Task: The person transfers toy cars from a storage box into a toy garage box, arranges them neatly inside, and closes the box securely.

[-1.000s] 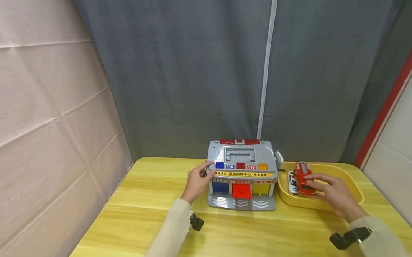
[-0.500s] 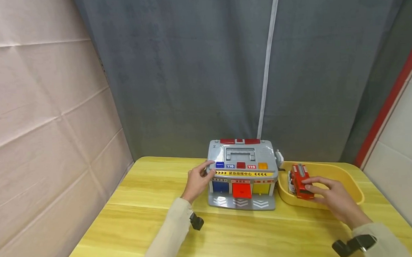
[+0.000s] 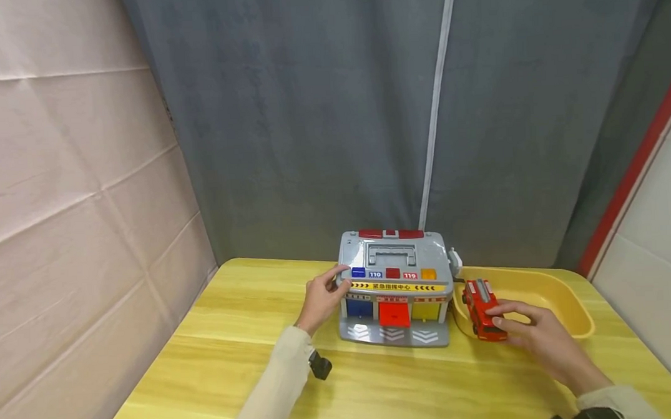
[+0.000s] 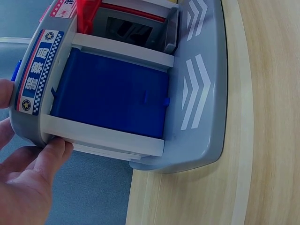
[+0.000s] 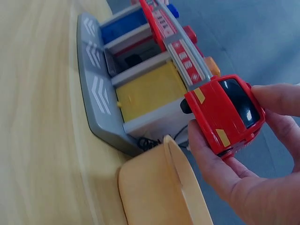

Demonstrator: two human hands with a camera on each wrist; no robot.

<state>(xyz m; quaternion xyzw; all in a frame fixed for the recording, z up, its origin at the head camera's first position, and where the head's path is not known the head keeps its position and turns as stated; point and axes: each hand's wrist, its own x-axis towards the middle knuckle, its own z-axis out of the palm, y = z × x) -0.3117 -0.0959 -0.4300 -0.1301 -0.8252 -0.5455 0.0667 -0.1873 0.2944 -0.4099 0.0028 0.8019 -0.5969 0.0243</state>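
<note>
A grey toy garage (image 3: 430,252) with a carry handle stands on the table. My left hand (image 3: 321,299) grips its front left roof corner, thumb and fingertips on opposite sides. The red middle door (image 3: 393,315) is swung outward; the blue door (image 4: 112,93) and yellow door (image 5: 150,91) are down. My right hand (image 3: 546,341) pinches a red toy fire truck (image 3: 480,303) near its cab end, thumb on one side and fingers on the other. In the right wrist view the truck (image 5: 218,112) is held up beside the garage, above the bin's edge.
A yellow bin (image 3: 576,308) stands right of the garage on the wooden table (image 3: 377,389). A black cable (image 5: 147,143) lies between the garage and bin. A grey curtain (image 3: 310,142) hangs behind the table.
My right hand has lifted the fire truck toward me and slightly left, to the bin's near left edge. The white toy car beside it has gone from sight. My left hand stays in place.
</note>
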